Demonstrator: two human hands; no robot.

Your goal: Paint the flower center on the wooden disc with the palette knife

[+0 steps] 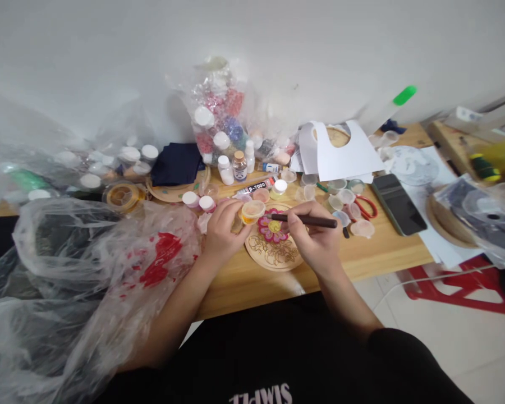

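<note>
My left hand (224, 230) is closed on a small clear cup (252, 211) with yellow-orange contents, tilted a little over the board. A dark brown pen-like tool (315, 221) is pinched in my right hand (320, 241), its tip pointing left toward the cup. I cannot tell whether the tip touches the cup. Below both hands lies a round wooden board (278, 261) on the table. On it are a pink flower (272, 229) with a yellow centre and gold curling lines beneath. My right hand covers part of the board's right side.
A clear plastic bag (109, 269) with red stains lies at left. Behind the board stand small bottles (239, 166), a B-7000 glue tube (256, 186) and a bag of colourful jars (223, 118). Several small cups (347, 196), red-handled scissors (367, 207) and a phone (399, 204) are at right.
</note>
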